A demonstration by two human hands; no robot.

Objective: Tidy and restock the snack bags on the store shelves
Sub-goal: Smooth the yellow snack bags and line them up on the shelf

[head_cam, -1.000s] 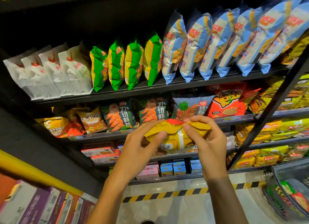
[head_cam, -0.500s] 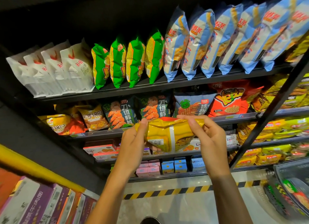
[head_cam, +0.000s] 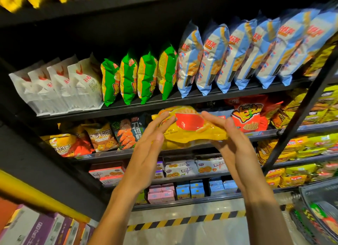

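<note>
Head cam: yellow snack bag (head_cam: 192, 133) sandwiched between left hand (head_cam: 146, 149) and right hand (head_cam: 230, 140), fingers straight, palms pressing its ends. Bag lies flat, in front of the second shelf (head_cam: 182, 150). Green bags (head_cam: 139, 76) and blue bags (head_cam: 237, 52) stand above.

"Yeiz" on red bag (head_cam: 247, 116), mid shelf
</note>
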